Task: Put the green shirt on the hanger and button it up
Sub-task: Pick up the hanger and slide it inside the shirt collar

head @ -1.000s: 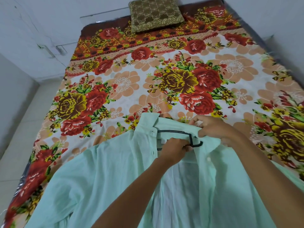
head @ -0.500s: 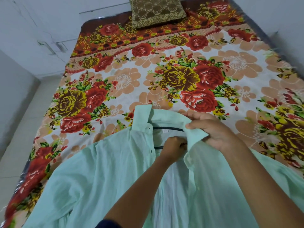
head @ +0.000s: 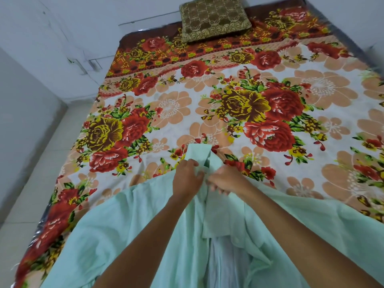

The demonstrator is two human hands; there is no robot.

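Note:
The pale green shirt point(head: 128, 221) lies spread on the flowered bed, collar pointing away from me. My left hand point(head: 187, 177) pinches the left side of the collar and front edge. My right hand point(head: 226, 179) grips the right front edge just beside it, so both hands meet below the collar tip point(head: 198, 151). The two front edges are drawn together at the neck and part lower down, where the white inside point(head: 226, 265) shows. The black hanger is hidden under the cloth.
The bed carries a sheet with red and yellow flowers point(head: 270, 113). An olive patterned cushion point(head: 214, 17) lies at the head end. White walls stand behind, and pale floor tiles point(head: 31, 183) run along the left side of the bed.
The shirt's right front has been pulled over the hanger, which no longer shows. My left hand came off the hanger onto the collar, and both hands drew together at the neck.

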